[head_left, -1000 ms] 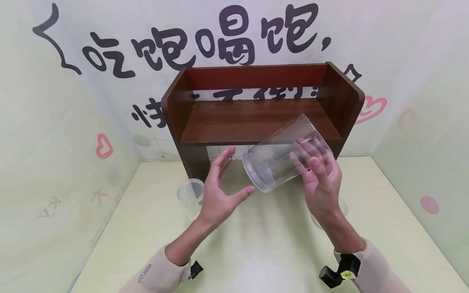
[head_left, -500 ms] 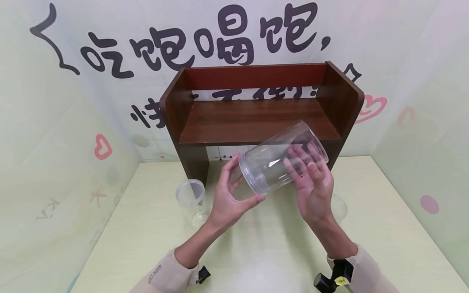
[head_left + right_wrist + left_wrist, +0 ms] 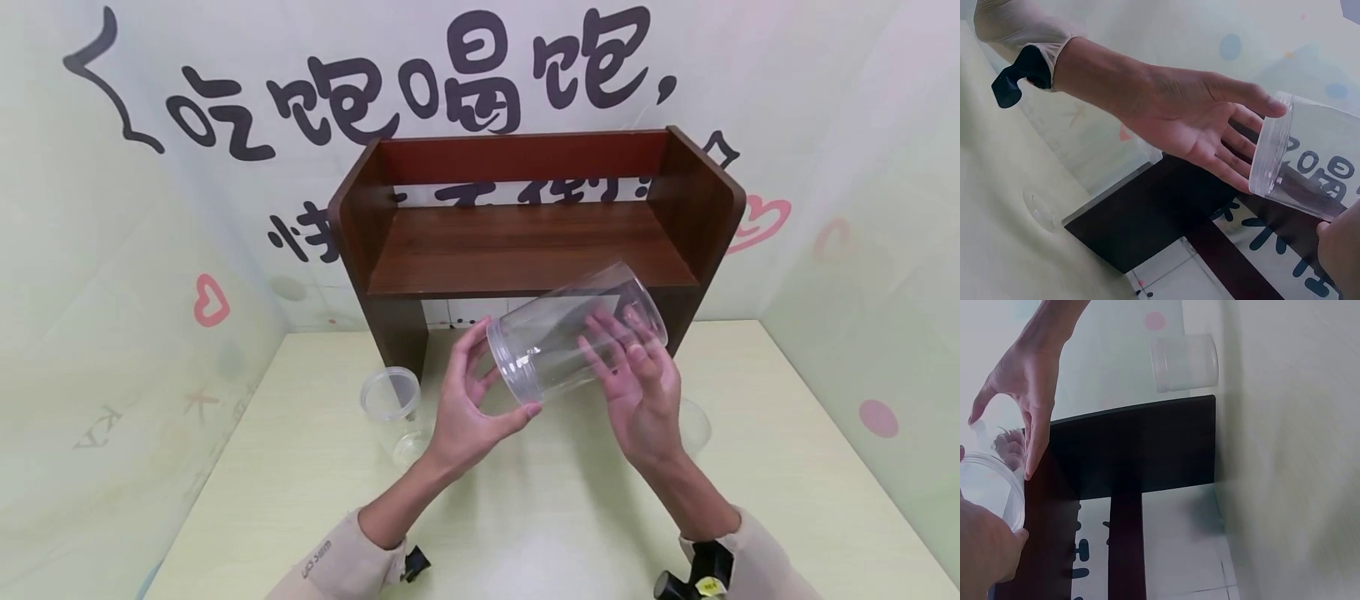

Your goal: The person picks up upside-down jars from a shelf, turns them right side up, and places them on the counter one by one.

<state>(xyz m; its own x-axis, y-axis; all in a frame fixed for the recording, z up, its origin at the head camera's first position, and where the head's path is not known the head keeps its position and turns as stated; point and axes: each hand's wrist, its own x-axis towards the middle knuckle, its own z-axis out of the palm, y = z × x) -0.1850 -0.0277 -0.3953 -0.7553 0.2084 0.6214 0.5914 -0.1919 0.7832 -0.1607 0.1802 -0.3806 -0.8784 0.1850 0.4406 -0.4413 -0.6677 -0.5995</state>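
Note:
A large clear plastic jar point(image 3: 551, 337) is lifted above the table, tilted with its ribbed rim end toward the lower left. My left hand point(image 3: 465, 417) grips that end, thumb below and fingers above. Around the other end, my right hand point(image 3: 641, 396) holds the jar between thumb and spread fingers, seen through the wall. In the left wrist view the round rim point(image 3: 1013, 494) faces the camera beside the left hand point(image 3: 985, 544). The right wrist view shows the left thumb and fingers bracketing the ribbed band point(image 3: 1267, 150).
Behind the jar stands a dark brown wooden shelf point(image 3: 525, 242) on the pale table point(image 3: 525, 533). A smaller clear jar point(image 3: 390, 396) stands left of the left hand. Another clear jar point(image 3: 1185, 362) stands at the right, partly hidden by the right forearm in the head view.
My left hand has moved right and up and taken hold of the jar's rim end. The jar and right hand have shifted slightly down and left.

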